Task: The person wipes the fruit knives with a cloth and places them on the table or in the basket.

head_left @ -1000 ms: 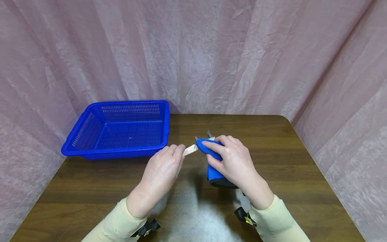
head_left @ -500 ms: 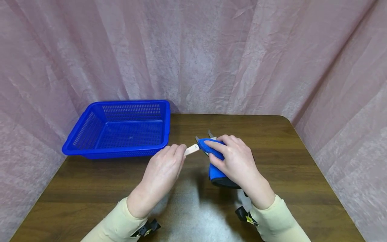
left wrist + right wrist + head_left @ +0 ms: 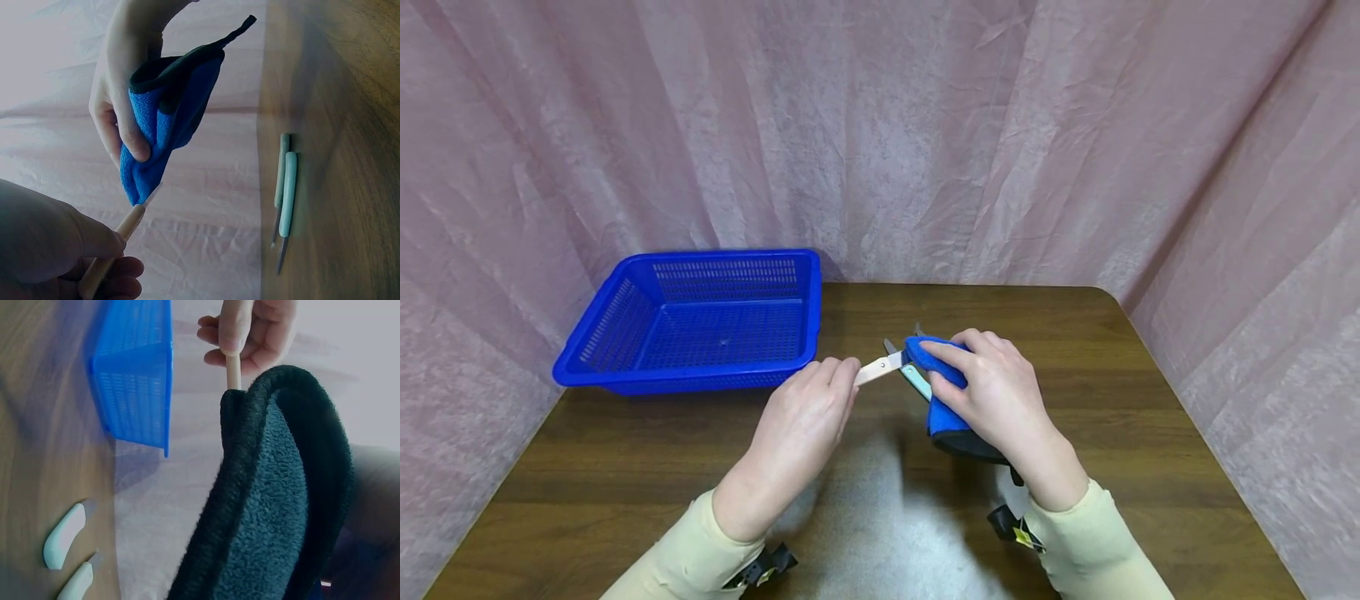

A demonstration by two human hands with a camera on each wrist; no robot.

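My left hand (image 3: 797, 425) grips the cream handle of a small knife (image 3: 874, 370), its blade pointing right. Folded around the blade's far part is a blue cloth with black edging (image 3: 943, 419), which my right hand (image 3: 1000, 387) pinches between thumb and fingers. A short stretch of bare metal shows between handle and cloth; the tip is hidden in the folds. In the left wrist view, both knife and cloth are held above the table. Below them lie two knives with mint-green handles, one nearer (image 3: 289, 194) and one behind it (image 3: 281, 175).
A blue plastic basket (image 3: 722, 379) with slotted walls stands at the left of the brown wooden table (image 3: 1112, 400), close to my left hand. Pink curtains (image 3: 880, 142) hang behind the table and along its sides.
My right hand and the cloth have slid right along the blade, baring metal near the handle. More of a mint-green knife handle shows beneath. My left hand has hardly moved.
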